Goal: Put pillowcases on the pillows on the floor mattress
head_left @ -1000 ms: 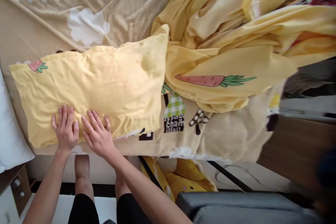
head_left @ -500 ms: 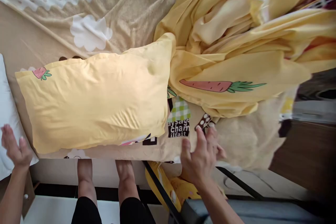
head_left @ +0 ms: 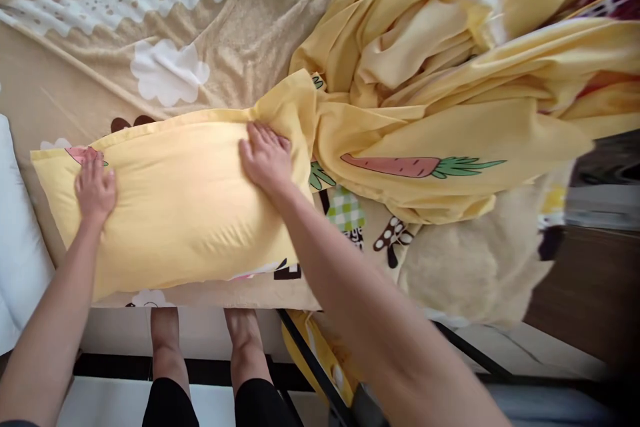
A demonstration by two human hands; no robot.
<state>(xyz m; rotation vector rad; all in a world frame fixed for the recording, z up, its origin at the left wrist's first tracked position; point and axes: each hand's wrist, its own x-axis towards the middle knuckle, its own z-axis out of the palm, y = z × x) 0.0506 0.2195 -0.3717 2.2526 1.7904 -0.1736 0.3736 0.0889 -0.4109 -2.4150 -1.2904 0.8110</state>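
A pillow in a yellow pillowcase (head_left: 185, 213) lies flat near the front edge of the bed. My left hand (head_left: 94, 187) rests on its left end, fingers spread over the printed carrot motif. Towards the upper right part of the pillow, my right hand (head_left: 266, 155) presses down with the palm flat and the fingers extended. Both hands are open and grasp nothing. The pillow's far right corner sticks up and touches the heaped yellow bedding (head_left: 450, 127), which bears a large pink carrot print.
A beige patterned blanket (head_left: 240, 33) covers the bed. At the left edge lies a white pillow (head_left: 20, 233). Below the bed's front edge are my legs (head_left: 165, 340), a dark metal bar (head_left: 315, 360) and a yellow item (head_left: 310, 347).
Both hands have come from in front of the bed onto the pillow, the left moving up and right, the right moving up and left. The pillow's surface is pressed smoother.
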